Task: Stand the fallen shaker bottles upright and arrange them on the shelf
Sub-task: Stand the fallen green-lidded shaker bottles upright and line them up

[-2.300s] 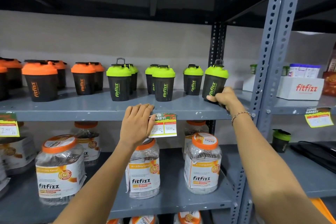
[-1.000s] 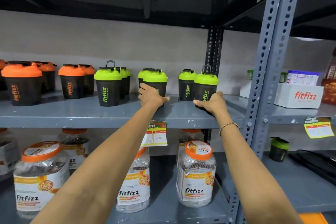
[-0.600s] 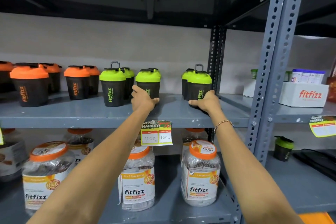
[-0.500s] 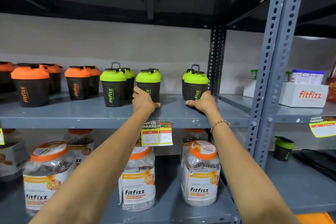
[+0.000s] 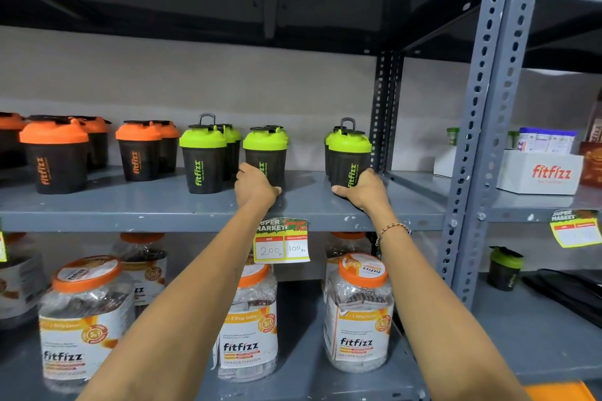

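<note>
Black shaker bottles with green and orange lids stand upright in a row on the grey middle shelf. My left hand wraps the base of a green-lidded shaker near the shelf's middle. My right hand grips the base of the rightmost green-lidded shaker, which has another green one right behind it. A further green-lidded shaker stands left of my left hand. Orange-lidded shakers fill the left end.
A grey slotted upright post stands just right of my right hand. A price tag hangs from the shelf edge. Large fitfizz jars sit on the shelf below. A white fitfizz box and a lone green shaker are in the right bay.
My left hand rose from the shelf edge to grasp the middle green shaker. My right hand slid the rightmost green shaker leftward, in front of the one behind it.
</note>
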`<state>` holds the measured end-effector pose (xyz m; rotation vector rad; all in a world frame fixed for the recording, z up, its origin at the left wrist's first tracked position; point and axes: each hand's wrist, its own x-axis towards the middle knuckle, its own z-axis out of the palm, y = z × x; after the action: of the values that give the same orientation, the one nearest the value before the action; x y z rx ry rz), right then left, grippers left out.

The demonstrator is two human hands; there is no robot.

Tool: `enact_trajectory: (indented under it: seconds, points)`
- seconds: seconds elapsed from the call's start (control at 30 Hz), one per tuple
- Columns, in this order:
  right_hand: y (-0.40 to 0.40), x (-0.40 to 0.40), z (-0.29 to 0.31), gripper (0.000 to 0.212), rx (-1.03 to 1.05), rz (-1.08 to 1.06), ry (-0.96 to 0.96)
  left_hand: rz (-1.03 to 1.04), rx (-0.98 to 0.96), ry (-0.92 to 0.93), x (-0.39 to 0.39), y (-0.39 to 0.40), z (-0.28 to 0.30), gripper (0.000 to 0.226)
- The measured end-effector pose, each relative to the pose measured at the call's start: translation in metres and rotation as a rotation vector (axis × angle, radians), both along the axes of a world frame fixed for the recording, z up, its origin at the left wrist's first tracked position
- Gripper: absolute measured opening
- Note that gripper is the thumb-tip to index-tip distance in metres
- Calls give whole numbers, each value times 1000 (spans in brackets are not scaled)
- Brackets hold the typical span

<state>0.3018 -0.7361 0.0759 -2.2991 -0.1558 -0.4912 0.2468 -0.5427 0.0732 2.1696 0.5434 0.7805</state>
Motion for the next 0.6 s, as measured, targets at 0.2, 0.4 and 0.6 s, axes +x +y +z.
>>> enact_trajectory:
  seconds: [0.2, 0.4, 0.6]
  points:
    - [0, 0, -1, 70, -29, 36, -9, -21, -12, 8, -1, -1, 0, 79]
    - [0, 0, -3, 65, -32, 43, -32, -17, 38, 40, 1, 1, -1, 78]
    - [0, 0, -2, 67, -36, 41, -23, -23, 46, 43, 2, 2, -1, 75]
